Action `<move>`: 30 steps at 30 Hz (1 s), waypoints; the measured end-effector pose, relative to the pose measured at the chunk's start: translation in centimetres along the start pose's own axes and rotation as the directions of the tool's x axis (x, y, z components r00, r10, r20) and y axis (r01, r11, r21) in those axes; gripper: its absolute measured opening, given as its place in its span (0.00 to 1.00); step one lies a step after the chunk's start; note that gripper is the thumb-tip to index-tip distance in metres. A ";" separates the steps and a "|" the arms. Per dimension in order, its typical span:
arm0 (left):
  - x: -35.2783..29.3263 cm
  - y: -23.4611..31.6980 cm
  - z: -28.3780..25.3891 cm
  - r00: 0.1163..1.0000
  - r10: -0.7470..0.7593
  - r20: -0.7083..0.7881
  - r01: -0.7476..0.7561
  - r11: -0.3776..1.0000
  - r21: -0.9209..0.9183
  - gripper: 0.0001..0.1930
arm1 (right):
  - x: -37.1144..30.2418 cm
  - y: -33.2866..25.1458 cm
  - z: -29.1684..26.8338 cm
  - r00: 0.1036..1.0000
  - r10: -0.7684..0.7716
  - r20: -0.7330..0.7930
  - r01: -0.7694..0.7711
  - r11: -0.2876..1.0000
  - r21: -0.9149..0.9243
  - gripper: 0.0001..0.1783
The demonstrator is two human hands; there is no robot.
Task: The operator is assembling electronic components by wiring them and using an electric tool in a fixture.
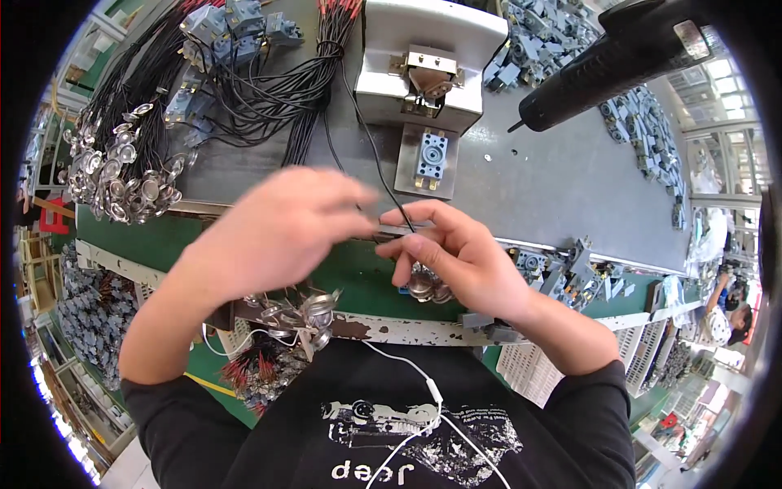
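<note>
My right hand (476, 265) is closed, its thumb and fingers pinching a black wire (376, 155) that runs down from the far side of the bench. A thin grey edge shows at its fingertips; its kind is hidden. Shiny round metal caps (422, 285) appear just below those fingers. Close by on the left, my left hand (285, 232) is smeared by motion, so its grip does not show. Beyond both hands, a blue-grey switch housing (432, 155) with brass terminals lies on a small metal plate (405, 169), in front of a silver metal fixture (383, 69).
A black electric screwdriver (603, 73) hangs at the right. Bundled black wires (277, 98) and metal caps (122, 167) fill the left. Blue-grey housings are heaped behind the fixture (542, 41), along the far right (643, 134) and near the front edge (570, 273).
</note>
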State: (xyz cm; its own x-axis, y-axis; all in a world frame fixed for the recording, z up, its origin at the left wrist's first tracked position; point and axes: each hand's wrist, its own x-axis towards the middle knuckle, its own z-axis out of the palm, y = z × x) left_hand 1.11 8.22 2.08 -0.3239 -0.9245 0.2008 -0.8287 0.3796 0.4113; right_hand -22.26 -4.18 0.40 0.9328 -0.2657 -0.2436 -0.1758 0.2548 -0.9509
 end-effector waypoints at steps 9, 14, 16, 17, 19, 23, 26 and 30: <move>0.1 -0.4 -0.6 0.912 -0.088 0.400 0.098 0.995 -0.003 0.07 | 1.0 3.1 0.4 0.983 0.183 0.018 -0.183 0.983 -0.017 0.14; -0.4 -0.2 -0.1 0.935 -0.103 0.340 0.065 0.990 0.122 0.12 | 1.9 2.5 1.9 0.995 0.024 -0.092 -0.064 0.886 -0.460 0.19; -0.1 0.3 0.5 0.931 -0.142 0.336 0.099 0.985 0.142 0.11 | 1.7 2.1 1.4 0.994 0.064 -0.091 -0.102 0.844 -0.526 0.19; 0.1 0.5 0.8 0.926 -0.177 0.333 0.128 0.978 0.164 0.10 | 1.7 2.0 1.2 0.990 0.099 -0.097 -0.137 0.797 -0.588 0.20; 0.9 0.6 0.5 0.884 -0.200 0.424 0.145 0.977 0.157 0.09 | 2.1 2.1 1.3 0.989 0.135 -0.062 -0.145 0.791 -0.594 0.19; 0.9 -0.2 0.1 0.912 -0.153 0.380 0.129 0.988 0.089 0.03 | 2.7 3.4 1.0 1.000 0.014 -0.020 -0.024 0.793 -0.609 0.14; 0.4 -0.4 0.2 0.955 -0.146 0.259 0.146 0.989 0.021 0.06 | 2.2 3.0 0.5 0.999 -0.035 0.009 0.034 0.834 -0.551 0.11; 0.7 -0.8 0.1 0.913 -0.145 0.382 0.148 0.989 0.022 0.05 | 1.8 1.4 0.1 0.972 0.235 0.005 -0.215 0.895 -0.391 0.11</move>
State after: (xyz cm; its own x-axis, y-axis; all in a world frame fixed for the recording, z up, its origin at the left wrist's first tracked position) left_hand 1.55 7.30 1.78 -0.3499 -0.9116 -0.2155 -0.8773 0.2382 0.4167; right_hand -20.75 -4.18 -1.35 0.8669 -0.1933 -0.4596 -0.4806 -0.0785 -0.8734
